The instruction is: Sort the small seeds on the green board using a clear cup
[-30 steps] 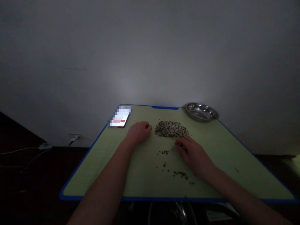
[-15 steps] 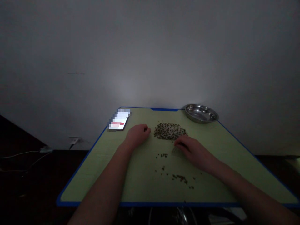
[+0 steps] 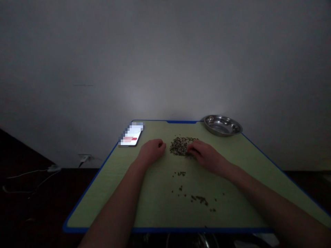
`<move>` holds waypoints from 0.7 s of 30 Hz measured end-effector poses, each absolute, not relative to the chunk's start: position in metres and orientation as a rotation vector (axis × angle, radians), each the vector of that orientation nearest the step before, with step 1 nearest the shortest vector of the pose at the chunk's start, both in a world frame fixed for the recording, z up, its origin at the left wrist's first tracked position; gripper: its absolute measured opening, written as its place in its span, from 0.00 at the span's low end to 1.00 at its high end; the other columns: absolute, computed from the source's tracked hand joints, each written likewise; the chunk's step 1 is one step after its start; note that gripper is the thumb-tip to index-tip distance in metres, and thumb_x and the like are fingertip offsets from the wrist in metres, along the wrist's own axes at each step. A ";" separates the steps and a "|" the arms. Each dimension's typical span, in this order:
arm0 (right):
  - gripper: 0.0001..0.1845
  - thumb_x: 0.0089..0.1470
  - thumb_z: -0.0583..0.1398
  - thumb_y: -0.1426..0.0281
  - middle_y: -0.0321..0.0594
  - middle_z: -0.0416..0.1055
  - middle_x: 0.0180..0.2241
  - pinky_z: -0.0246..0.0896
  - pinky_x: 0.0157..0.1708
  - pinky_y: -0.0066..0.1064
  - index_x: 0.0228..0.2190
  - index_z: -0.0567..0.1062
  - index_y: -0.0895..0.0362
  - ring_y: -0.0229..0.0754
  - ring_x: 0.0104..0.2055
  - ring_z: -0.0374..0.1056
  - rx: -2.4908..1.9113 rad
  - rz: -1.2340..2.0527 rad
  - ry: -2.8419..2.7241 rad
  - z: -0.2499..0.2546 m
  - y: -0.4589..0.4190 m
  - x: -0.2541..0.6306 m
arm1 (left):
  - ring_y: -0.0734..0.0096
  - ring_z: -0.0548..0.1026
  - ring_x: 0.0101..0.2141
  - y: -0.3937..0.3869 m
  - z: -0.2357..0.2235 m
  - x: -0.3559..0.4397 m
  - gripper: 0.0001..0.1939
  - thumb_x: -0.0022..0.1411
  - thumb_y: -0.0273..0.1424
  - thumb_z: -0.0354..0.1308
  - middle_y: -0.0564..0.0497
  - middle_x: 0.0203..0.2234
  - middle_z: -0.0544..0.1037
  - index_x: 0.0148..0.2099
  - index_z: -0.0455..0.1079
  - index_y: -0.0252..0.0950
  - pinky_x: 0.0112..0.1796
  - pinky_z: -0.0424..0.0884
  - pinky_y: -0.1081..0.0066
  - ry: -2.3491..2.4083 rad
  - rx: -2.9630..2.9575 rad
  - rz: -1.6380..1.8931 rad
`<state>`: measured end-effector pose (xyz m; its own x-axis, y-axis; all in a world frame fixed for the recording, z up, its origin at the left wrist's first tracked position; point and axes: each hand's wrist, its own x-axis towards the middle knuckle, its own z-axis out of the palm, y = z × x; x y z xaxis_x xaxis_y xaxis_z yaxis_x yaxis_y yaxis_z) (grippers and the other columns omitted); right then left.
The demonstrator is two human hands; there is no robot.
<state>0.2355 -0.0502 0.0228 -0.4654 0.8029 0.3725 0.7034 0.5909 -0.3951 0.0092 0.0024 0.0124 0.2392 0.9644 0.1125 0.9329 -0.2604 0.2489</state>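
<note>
A pile of small dark and pale grains [image 3: 179,146], perhaps beans mixed with rice, lies on the light green table [image 3: 155,213]. My right hand [image 3: 203,153] is at the pile's right edge with its fingers pinched together over the grains; what is between the fingertips is hidden. Left of the pile, my left hand [image 3: 152,151] rests on the table with its fingers curled in, and I cannot make out anything inside it. Nearer to me lie a small cluster of dark grains [image 3: 180,174] and a looser scatter of them [image 3: 201,199].
A shallow steel bowl [image 3: 222,126] stands at the table's far right corner. At the far left lies a phone [image 3: 134,134] with a lit screen. A wall [image 3: 165,62] rises behind the table. White cables [image 3: 51,168] run near a wall socket on the left.
My right hand has moved up and left, from just below the pile onto its right edge. The left hand has stayed in place. The view has tilted slightly.
</note>
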 end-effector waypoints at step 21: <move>0.09 0.57 0.51 0.77 0.41 0.67 0.33 0.58 0.36 0.31 0.32 0.71 0.58 0.40 0.35 0.63 -1.125 0.425 -2.388 0.017 -0.075 0.230 | 0.69 0.69 0.29 0.002 0.013 0.010 0.19 0.60 0.40 0.43 0.46 0.29 0.76 0.33 0.72 0.36 0.29 0.58 0.71 1.836 2.345 0.348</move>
<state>0.2297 -0.0749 0.0169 -0.5577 0.7828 0.2760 0.6396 0.6173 -0.4581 0.0096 0.0018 0.0133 0.2271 0.9694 0.0928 0.9363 -0.2435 0.2531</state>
